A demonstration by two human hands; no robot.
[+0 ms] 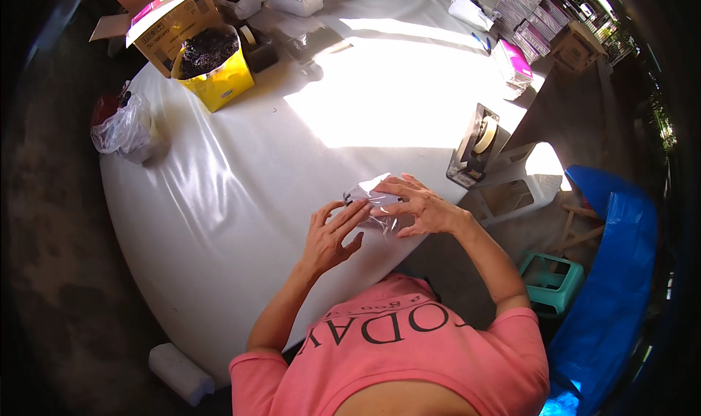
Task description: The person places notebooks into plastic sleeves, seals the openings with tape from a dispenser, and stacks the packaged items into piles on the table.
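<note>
A small clear plastic packet (385,224) lies near the table's front edge, shiny and wrinkled, with a pale content and some dark marks. My left hand (332,235) touches its left side with outstretched fingertips, thumb held apart. Across the packet's right part spreads my right hand (422,210), its fingers stretched over the top and its thumb apart on the near side. Both hands are open and press on the packet rather than wrap round it. Part of the packet is hidden beneath the fingers.
A black tape dispenser (475,149) stands at the table's right edge, beside a white stool (529,186). Far left are a yellow bag (226,80), an open cardboard box (175,32) and a plastic bag (128,127). Purple-and-white stacks (526,21) stand far right.
</note>
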